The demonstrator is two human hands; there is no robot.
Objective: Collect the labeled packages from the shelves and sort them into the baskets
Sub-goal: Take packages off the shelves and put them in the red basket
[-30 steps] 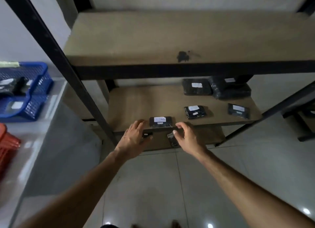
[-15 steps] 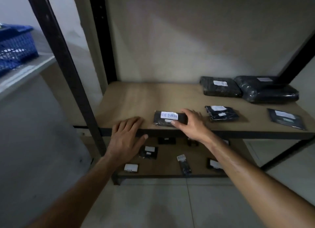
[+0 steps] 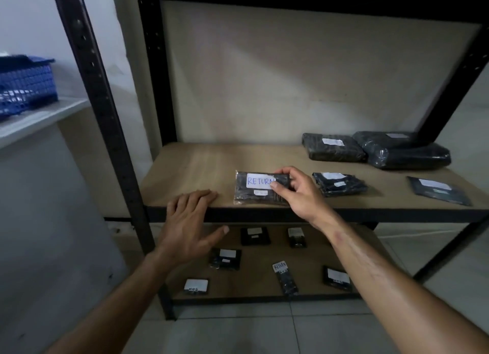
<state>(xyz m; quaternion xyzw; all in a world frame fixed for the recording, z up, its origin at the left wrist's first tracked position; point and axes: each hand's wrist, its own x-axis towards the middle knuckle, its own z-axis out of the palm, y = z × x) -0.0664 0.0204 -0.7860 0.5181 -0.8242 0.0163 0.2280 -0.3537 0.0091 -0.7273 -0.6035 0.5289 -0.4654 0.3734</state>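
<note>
Shelf (image 3: 190,168) front edge: right hand (image 3: 299,195) grip pinching RETURN package (image 3: 258,188); left hand (image 3: 189,221) flat, released.

Black-framed wooden shelf (image 3: 201,166) is carrying five black plastic-wrapped labelled packages (image 3: 334,147) — lower wooden shelf board (image 3: 312,263) is carrying six smaller black labelled packets (image 3: 255,236).

Dim, soft-focus view; a shadow falls diagonally across the beige back wall (image 3: 304,70), and the black metal uprights (image 3: 98,110) bow at the edges.

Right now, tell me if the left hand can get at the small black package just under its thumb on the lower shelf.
Probably yes: the left hand rests open on the shelf edge, and the package lies uncovered below.
</note>
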